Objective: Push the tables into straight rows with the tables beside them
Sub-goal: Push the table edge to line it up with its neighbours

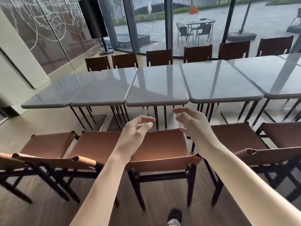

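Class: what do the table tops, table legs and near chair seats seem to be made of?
Table tops: polished stone or glass, judging by sharp reflections.
Table legs: probably dark metal, thin and straight.
Chair seats: likely tan leather, stretched sheet with matt sheen.

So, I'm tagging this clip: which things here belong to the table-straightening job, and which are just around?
Job:
- grey tables in the row
- left hand, open, holding nothing
- right hand, open, holding nothing

Just around:
- brown chairs on the near side
- chairs beyond the row
- dark screen on a stand
- patio furniture outside
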